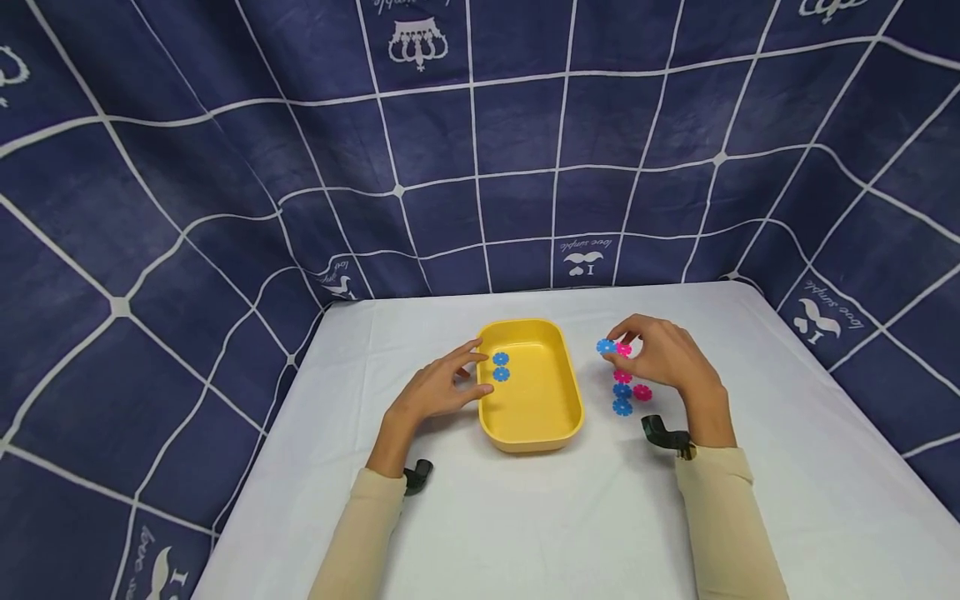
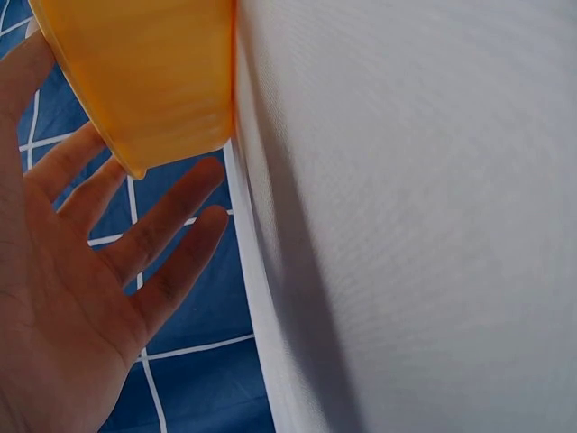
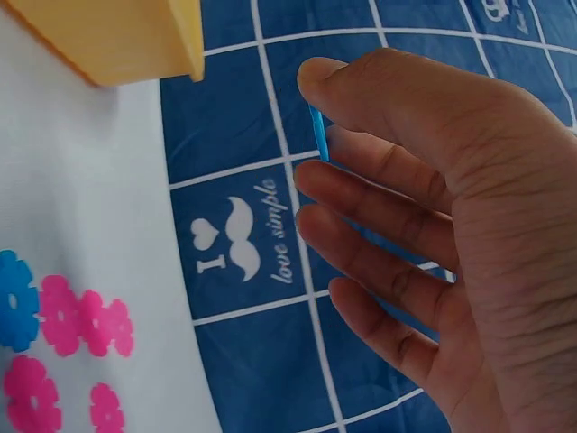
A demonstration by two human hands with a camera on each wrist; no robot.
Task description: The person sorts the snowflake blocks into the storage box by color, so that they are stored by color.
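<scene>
Right hand [image 1: 666,352] pinches blue disc [image 1: 605,346] at fingertips [image 3: 322,79] — left hand [image 1: 435,387] spread at tray [image 1: 536,400].

Plain beige sleeves [image 1: 727,517], long; curved black device [image 1: 660,432] at each wrist.

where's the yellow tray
In the head view, the yellow tray is on the white table, left hand at its left rim, right hand to its right.
</scene>
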